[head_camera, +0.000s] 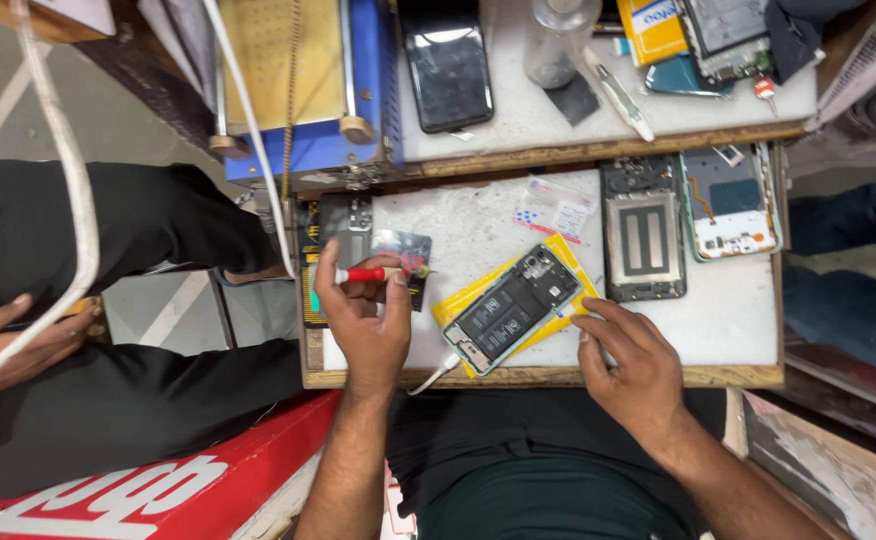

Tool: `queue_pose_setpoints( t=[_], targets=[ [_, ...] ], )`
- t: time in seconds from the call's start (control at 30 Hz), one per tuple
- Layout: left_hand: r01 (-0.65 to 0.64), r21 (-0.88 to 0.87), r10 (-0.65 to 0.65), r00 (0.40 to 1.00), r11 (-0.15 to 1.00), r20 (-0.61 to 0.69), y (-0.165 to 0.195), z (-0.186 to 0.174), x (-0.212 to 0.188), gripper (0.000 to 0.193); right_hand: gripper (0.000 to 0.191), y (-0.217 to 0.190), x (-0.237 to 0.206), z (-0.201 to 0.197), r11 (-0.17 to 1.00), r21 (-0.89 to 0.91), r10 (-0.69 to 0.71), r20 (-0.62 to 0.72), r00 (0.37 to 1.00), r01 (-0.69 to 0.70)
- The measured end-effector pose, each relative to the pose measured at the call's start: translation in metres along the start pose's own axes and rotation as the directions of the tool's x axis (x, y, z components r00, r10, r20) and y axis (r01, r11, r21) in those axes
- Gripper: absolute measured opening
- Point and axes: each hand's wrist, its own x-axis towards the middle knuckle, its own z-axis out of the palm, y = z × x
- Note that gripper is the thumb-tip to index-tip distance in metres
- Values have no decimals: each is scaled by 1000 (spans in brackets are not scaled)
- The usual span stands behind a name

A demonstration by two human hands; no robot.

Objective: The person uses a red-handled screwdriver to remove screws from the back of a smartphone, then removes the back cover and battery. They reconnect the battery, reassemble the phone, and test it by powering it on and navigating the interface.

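Opened smartphone, back cover off, battery exposed (pixel 511 308): flat on yellow pad (pixel 455 305), mid-bench. My right hand (pixel 630 362) steadies pad edge, fingers spread, holding nothing. My left hand (pixel 366 318) clasps red-handled screwdriver (pixel 370 273). Judged step: unscrewing; next needs tip brought to phone.

Single head-worn view, looking steeply down from above at close range. Faces the white work slab (pixel 738 310) at frame centre, with both forearms entering from the bottom edge. Upper shelf (pixel 598 150) lies toward the top. No second view for overlap.
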Motion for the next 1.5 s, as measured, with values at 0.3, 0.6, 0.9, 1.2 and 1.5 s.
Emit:
queue_pose_setpoints(
  t=[0.3,0.6,0.9,1.2,1.5],
  targets=[
    [377,-325,-299,917,867,266,13,77,-23,76,27,1,1,-3,999,-43,2,41,999,0],
    [354,-217,-280,909,910,309,14,111,-13,71,36,6,2,-5,995,-102,25,120,992,-13],
    [312,-122,-260,911,942,320,14,116,-12,70,36,12,1,-4,994,-106,10,152,988,6],
    [268,-43,-238,911,963,338,15,117,-13,67,35,10,0,-5,994,-110,14,146,989,2],
    [244,-41,-221,927,969,304,16,117,-14,67,35,10,-1,-5,990,-138,0,145,989,20]
  ],
)
